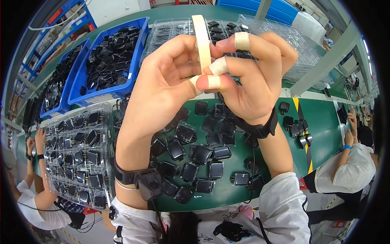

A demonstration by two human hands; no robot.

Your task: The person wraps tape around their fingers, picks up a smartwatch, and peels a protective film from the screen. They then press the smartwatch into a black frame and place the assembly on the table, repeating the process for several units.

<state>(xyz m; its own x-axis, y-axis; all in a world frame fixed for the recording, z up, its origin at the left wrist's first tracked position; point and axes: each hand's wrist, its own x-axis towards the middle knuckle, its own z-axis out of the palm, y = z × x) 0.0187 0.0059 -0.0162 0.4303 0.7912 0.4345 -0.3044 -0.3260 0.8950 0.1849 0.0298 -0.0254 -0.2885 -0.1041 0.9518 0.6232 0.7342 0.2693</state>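
Note:
A narrow roll of cream-coloured masking tape (pixel 201 42) is held up edge-on in front of me, above the green bench. My left hand (pixel 162 77) is closed around the roll from its left side. On the right, my right hand (pixel 252 77) pinches at the lower edge of the roll with thumb and fingertips. Strips of the same tape wrap the right thumb and two of its fingers, and a piece also shows at the left thumb. Whether a loose tape end sits in the pinch is hard to make out. Below lie many black square watch-like cases (pixel 201 154), loosely spread.
Clear plastic trays (pixel 77 150) filled with black cases stand at the left. Blue bins (pixel 134 65) of dark parts sit behind, beside stacked clear trays (pixel 292 61). Yellow-black tape (pixel 309 158) marks the bench at the right. Other people work at both sides.

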